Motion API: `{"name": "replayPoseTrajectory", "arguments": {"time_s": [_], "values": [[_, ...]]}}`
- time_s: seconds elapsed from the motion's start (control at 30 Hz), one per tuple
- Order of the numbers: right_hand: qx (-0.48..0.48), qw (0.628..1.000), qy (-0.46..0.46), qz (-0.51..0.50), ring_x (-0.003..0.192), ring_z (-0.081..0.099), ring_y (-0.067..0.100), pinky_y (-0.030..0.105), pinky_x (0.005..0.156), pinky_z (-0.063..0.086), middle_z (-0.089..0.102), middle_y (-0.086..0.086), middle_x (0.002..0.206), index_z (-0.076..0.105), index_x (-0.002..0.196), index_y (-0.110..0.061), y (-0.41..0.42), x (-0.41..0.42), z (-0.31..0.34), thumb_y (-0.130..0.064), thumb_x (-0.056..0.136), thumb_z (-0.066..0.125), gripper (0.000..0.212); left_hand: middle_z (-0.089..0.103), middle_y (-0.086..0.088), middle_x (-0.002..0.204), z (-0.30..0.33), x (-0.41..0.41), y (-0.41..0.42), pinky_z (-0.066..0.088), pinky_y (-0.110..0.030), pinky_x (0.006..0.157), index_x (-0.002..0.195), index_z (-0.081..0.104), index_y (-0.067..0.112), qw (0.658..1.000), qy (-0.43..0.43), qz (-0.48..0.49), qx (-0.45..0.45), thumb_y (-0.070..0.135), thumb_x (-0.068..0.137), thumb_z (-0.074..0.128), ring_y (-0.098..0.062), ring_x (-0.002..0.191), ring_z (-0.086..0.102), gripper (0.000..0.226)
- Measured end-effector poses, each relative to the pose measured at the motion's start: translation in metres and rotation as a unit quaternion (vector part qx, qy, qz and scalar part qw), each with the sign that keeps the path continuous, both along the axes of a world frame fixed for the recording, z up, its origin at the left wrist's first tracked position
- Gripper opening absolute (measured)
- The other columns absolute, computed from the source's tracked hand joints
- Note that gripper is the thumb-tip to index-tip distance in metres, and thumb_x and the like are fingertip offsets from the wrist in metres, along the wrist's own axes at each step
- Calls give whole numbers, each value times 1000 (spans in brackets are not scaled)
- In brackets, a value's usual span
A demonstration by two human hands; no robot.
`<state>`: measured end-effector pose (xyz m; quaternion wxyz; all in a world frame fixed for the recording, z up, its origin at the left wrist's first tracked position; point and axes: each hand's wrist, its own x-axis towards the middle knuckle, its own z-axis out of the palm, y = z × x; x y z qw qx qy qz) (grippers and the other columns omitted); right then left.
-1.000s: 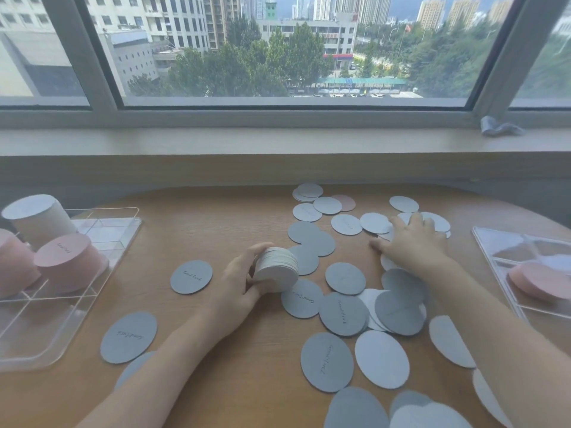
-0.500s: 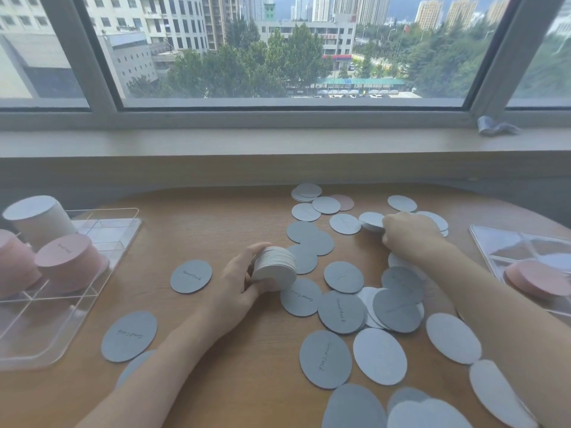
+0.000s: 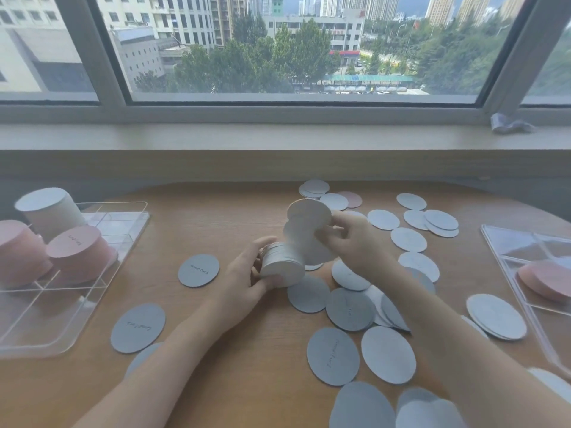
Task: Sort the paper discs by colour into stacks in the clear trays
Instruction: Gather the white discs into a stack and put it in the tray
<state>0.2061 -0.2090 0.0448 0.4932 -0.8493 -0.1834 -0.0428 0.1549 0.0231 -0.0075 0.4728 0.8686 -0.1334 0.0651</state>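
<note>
Left grip (image 3: 247, 273) clasps the disc stack (image 3: 282, 264) — right grip (image 3: 349, 239) pinches discs (image 3: 309, 214) just above

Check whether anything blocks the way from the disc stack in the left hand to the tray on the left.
Nothing visible does. The left hand grips the grey stack; one loose grey disc lies flat on the bare table toward the left tray.

Two clear plastic trays sit on the wooden worktop (image 3: 216, 350), one at the left (image 3: 61, 329) and one at the right (image 3: 506, 245). The left tray holds three tall stacks of round paper discs: one pale grey-white (image 3: 51, 213), two pink (image 3: 77, 253) (image 3: 18, 251). The right tray holds one low pink stack (image 3: 545, 278). Two hands are in view, the left (image 3: 247, 279) and the right (image 3: 355, 242). One loose pink disc (image 3: 352, 199) shows among the many loose grey ones, too overlapped to count.
</note>
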Motion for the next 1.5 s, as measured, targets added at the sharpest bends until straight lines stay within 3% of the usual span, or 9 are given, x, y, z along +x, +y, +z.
{"name": "replayPoseTrajectory", "arguments": {"time_s": [0.1, 0.33, 0.7, 0.87, 1.0, 1.07, 1.2, 1.37, 1.5], "values": [[137, 989, 57, 22, 93, 67, 38, 55, 84, 53, 74, 7, 100, 74, 99, -16, 18, -5, -14, -20, 88, 68, 13, 59, 10, 101, 1, -2, 0, 43, -11, 73, 145, 30, 49, 1000, 11, 0, -19, 13, 89, 73, -8, 71, 57, 79], [235, 964, 115, 46, 108, 66, 35, 56, 90, 55, 71, 13, 115, 68, 114, -8, 25, -12, -30, -13, 90, 66, 24, 50, 8, 129, 2, -4, 0, 47, -14, 73, 142, 36, 33, 999, -17, 9, -39, 14, 85, 78, -6, 87, 58, 73], [237, 965, 107, -11, 99, 63, 44, 51, 82, 55, 67, 20, 103, 68, 103, -9, 27, -13, -33, -28, 101, 50, 26, 53, 19, 92, 5, -3, -2, 42, -11, 67, 123, 49, 45, 999, -43, 25, -9, 14, 82, 80, 0, 67, 52, 60], [195, 980, 27, -26, 90, 69, 22, 34, 81, 56, 73, 3, 97, 66, 107, -25, 27, -14, -35, -7, 101, 49, 25, 53, 18, 106, -2, -1, 1, 41, -14, 76, 122, 47, 52, 998, -51, 22, 3, 20, 83, 80, -4, 85, 51, 60], [77, 997, 28, 8, 112, 57, -4, 12, 90, 42, 67, -11, 119, 65, 126, -28, 28, -18, -35, -28, 106, 43, 29, 52, 35, 113, -2, -1, 1, 43, -20, 87, 132, 49, 44, 998, -52, 29, 21, 21, 84, 78, -2, 99, 49, 60], [19, 998, 31, 48, 125, 49, -4, 12, 102, 35, 59, -13, 134, 53, 141, -28, 31, -20, -36, -38, 105, 42, 39, 47, 46, 113, -2, -2, 1, 46, -27, 92, 140, 48, 35, 998, -50, 26, 30, 21, 85, 78, -5, 102, 50, 64], [-61, 993, 42, 97, 140, 28, -1, 19, 112, 22, 35, -13, 152, 24, 155, -30, 40, -25, -35, -45, 101, 43, 60, 51, 21, 126, -3, 0, 2, 52, -30, 87, 151, 40, 24, 998, -58, -17, 24, 24, 86, 69, -6, 110, 53, 72], [-67, 990, 44, 112, 140, 25, -2, 21, 112, 22, 29, -12, 153, 16, 157, -28, 42, -30, -30, -56, 95, 43, 73, 47, 13, 126, -8, 0, 2, 52, -33, 93, 157, 29, 26, 998, -47, -23, 38, 24, 93, 66, -13, 112, 53, 74], [-93, 988, 41, 115, 137, 24, -2, 17, 106, 19, 26, -8, 155, 12, 157, -27, 46, -28, -31, -55, 92, 52, 81, 36, 22, 144, -4, 0, 1, 25, -15, 112, 158, 17, 29, 993, -55, -31, 104, 55, 91, 46, -5, 132, 35, 78]]}}
